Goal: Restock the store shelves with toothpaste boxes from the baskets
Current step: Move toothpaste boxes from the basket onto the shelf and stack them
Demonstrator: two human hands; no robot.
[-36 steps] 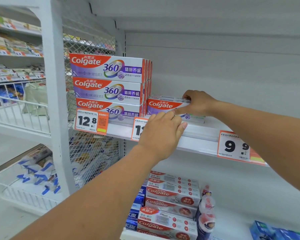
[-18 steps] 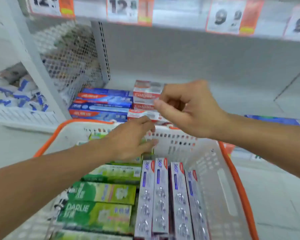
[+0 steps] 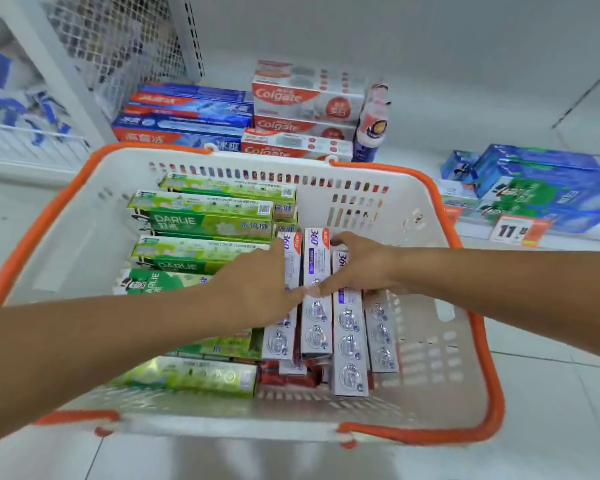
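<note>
A white basket with an orange rim [image 3: 84,244] stands in front of the shelf. Its right half holds several purple-white Colgate 360 boxes [image 3: 349,344] standing on edge; green Darlie boxes [image 3: 201,223] fill the left half. My left hand [image 3: 257,285] lies on the leftmost 360 box [image 3: 278,341] with its fingers stretched forward. My right hand [image 3: 357,268] curls over the far end of the third 360 box, its thumb against the second box [image 3: 316,327]. The two thumbs almost touch. Red boxes [image 3: 284,375] lie underneath.
Behind the basket the low shelf [image 3: 430,109] carries blue toothpaste boxes [image 3: 184,116], red-white Colgate boxes [image 3: 302,98] and an upright bottle [image 3: 373,123]. Blue-green packs [image 3: 541,185] sit at the right above a price tag [image 3: 510,232]. A wire bin [image 3: 25,140] stands at the left.
A second ago both hands were at a Colgate box on the upper shelf. My view has dropped to the basket, and both hands have come down onto the 360 boxes.
</note>
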